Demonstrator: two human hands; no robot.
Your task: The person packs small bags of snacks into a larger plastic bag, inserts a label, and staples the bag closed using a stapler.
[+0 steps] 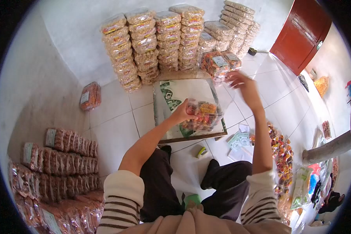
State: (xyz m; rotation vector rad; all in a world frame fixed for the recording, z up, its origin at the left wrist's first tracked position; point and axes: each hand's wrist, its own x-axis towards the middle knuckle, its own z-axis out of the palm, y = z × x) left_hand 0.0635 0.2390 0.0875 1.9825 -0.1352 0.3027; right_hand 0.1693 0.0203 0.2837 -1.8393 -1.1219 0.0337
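My left hand (181, 113) grips the left side of a clear plastic bag of small colourful packets (204, 117), its thumb pressed on the front. Under the bag is a low table (189, 87) with a white and green printed top. My right hand (240, 82) is raised beyond the table's right edge, apart from the bag. Its fingers are slightly blurred, loosely curved and spread, with nothing visible in them. Close to it stand filled bags of colourful packets (215, 64) with pale labels.
Tall stacks of bagged snacks (144, 43) line the back wall. Reddish-brown bagged goods (66, 156) fill the left side. On the floor lie a yellow-green stapler-like tool (202, 152), printed labels (239, 141) and a pile of loose packets (283, 156). A red door (302, 35) is at the back right.
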